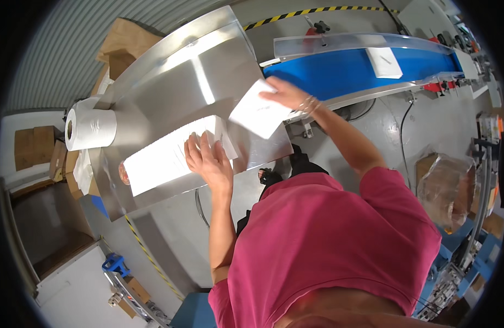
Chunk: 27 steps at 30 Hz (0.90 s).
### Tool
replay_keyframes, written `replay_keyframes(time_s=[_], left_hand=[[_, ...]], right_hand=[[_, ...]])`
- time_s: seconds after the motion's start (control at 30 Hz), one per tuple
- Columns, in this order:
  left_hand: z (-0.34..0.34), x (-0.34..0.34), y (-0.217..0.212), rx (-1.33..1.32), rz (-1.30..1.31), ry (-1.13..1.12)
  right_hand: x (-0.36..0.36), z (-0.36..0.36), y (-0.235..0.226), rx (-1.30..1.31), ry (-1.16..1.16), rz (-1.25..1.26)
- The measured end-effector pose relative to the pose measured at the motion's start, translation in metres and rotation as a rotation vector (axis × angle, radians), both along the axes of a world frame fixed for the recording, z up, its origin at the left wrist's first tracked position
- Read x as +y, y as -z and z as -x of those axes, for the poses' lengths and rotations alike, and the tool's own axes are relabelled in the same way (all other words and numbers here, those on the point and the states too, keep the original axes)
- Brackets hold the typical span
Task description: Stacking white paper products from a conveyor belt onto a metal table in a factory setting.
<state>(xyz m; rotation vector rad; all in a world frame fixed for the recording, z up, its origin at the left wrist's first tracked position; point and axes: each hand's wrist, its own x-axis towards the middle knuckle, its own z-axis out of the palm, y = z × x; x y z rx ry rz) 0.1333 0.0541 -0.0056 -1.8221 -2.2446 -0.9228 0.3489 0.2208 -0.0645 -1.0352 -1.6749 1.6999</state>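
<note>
My right hand [288,94] grips a flat white square card or envelope [258,113] by its upper right corner. It hangs over the right end of a metal table [164,87], beside the blue conveyor belt [328,71]. A long row of similar white pieces [160,159], packed close together, lies on the table. Against the right part of this row rests my left hand [209,158], its fingers stretched out and slightly apart. Another white square piece [384,62] lies on the belt farther right.
A large white paper roll [91,124] stands at the table's left end. Behind it are brown cardboard and paper [126,41]. Clear guide rails edge the belt. To the right sits a box in clear plastic [446,188]; cables run across the floor.
</note>
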Motion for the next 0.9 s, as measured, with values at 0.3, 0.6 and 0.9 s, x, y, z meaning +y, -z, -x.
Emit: replay_keyframes(time_s=[0.3,0.6,0.9], left_hand=[[-0.002,0.001,-0.007,-0.045,0.017,0.0],[-0.002,0.003,-0.011,0.016,0.099,0.069],[0.015,0.0,-0.004,-0.02,0.035,-0.015]], right_hand=[[0.027,-0.074,-0.012,-1.179,0.791,-1.019],[-0.01,0.079,-0.008,-0.151,-0.367,-0.88],[0.042,-0.07,0.054,-0.806,0.139,-0.47]])
